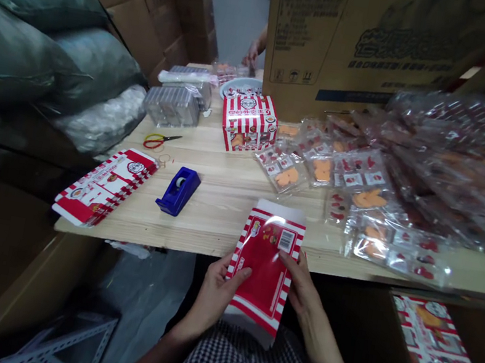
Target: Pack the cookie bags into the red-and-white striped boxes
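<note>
Between both hands is a flattened red-and-white striped carton, held above my lap at the table's front edge, its barcode side up. My left hand grips its left edge, thumb on the front. On its right edge my right hand is closed, fingers partly behind it. A blue tape dispenser stands on the table to the left of the carton. Farther left lies a stack of flat striped cartons. A folded striped box stands upright farther back.
Scissors lie beyond the dispenser, near clear plastic packs. Bagged toy pieces pile up across the right of the wooden table. A large cardboard box stands behind. Another person's hand shows at the far end.
</note>
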Tool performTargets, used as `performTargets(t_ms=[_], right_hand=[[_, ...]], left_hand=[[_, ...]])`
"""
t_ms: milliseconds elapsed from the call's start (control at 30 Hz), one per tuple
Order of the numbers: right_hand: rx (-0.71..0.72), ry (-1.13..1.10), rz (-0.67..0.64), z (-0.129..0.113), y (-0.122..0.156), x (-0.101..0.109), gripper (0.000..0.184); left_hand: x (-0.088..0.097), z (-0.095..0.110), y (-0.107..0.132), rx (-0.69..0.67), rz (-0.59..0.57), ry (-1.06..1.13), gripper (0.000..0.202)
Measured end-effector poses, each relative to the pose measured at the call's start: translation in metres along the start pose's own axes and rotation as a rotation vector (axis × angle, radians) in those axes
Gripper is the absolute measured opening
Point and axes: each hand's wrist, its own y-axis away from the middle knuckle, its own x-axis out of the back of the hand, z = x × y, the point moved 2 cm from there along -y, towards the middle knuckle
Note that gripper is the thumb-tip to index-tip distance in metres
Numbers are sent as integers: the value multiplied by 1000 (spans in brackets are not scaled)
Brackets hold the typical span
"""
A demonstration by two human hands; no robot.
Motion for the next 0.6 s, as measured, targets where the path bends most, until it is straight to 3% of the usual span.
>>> performTargets(t_ms=[133, 367, 600], right_hand=[[-17, 2, -65, -1, -7, 2, 53], [-16, -40, -213, 18, -8, 0, 50], [-96, -41, -257, 52, -7, 15, 49]], left_hand=[[8, -4, 1, 42, -62, -24, 40], [11, 23, -29, -88, -18, 92, 49], [21, -7, -41, -99, 105, 189, 63]])
